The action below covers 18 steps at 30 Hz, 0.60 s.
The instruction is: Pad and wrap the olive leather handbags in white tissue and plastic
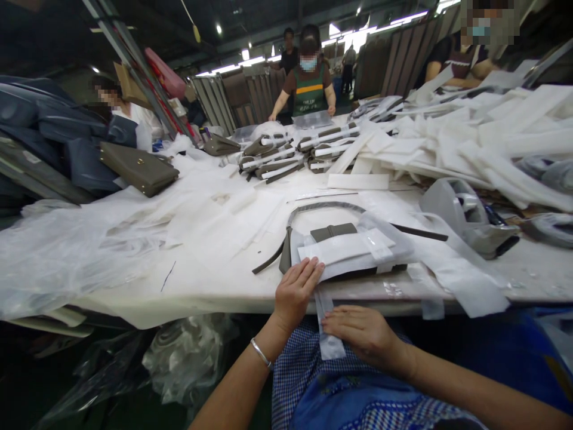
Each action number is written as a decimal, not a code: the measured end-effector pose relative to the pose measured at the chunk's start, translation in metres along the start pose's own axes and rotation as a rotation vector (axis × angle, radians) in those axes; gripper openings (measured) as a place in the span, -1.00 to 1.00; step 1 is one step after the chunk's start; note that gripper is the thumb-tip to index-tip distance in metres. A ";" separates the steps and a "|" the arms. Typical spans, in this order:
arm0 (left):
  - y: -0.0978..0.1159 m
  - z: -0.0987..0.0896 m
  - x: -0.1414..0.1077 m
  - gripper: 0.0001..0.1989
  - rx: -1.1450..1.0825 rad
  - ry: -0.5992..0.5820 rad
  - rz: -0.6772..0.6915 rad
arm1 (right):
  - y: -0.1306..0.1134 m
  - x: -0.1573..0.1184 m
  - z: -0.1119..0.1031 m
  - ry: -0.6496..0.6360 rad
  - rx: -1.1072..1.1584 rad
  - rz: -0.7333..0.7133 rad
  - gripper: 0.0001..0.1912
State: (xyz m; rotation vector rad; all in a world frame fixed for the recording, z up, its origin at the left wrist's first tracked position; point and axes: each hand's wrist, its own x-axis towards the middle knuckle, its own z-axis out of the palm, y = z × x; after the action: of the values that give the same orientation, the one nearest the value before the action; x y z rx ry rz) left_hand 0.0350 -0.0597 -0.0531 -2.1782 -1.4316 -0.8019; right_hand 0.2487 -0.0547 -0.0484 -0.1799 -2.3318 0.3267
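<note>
A dark olive bag (333,231) lies at the table's front edge, partly covered by white foam sheet (344,249) and clear plastic. Its thin strap (322,206) curves behind it. My left hand (298,288), with a silver bangle at the wrist, rests its extended fingers on the left end of the foam sheet. Below the table edge, my right hand (362,334) lies nearly flat over a translucent strip (331,349) that hangs down against the blue checked apron. The undersides of both hands are hidden.
A tape dispenser (468,218) stands to the right. Piled white foam strips (447,137) cover the back right. Wrapped bundles (273,156) lie at the back middle, another olive bag (141,170) and plastic sheets (89,251) at left. A masked person (308,89) stands across the table.
</note>
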 end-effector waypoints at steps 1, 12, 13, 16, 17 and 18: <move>0.000 -0.001 0.000 -0.54 0.005 0.002 -0.001 | -0.001 0.001 -0.001 0.011 -0.001 0.005 -0.67; 0.001 0.003 -0.004 -0.48 0.032 -0.044 0.000 | 0.018 0.057 -0.044 0.067 -0.114 0.087 -0.68; 0.002 0.004 -0.005 -0.49 0.028 -0.038 -0.012 | 0.023 0.064 -0.046 0.063 -0.127 0.119 -0.68; 0.005 0.004 -0.006 -0.65 -0.018 0.010 -0.044 | 0.041 0.083 -0.047 0.034 -0.153 0.268 -0.72; 0.005 0.004 -0.006 -0.72 -0.034 0.030 -0.047 | 0.047 0.089 -0.046 0.019 -0.154 0.335 -0.75; 0.006 0.004 -0.006 -0.78 -0.047 0.047 -0.047 | 0.053 0.094 -0.044 0.004 -0.154 0.407 -0.78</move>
State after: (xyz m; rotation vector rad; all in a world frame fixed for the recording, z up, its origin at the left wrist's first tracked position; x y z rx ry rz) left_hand 0.0394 -0.0633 -0.0605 -2.1531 -1.4591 -0.9057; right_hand 0.2157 0.0256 0.0302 -0.7345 -2.3054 0.3421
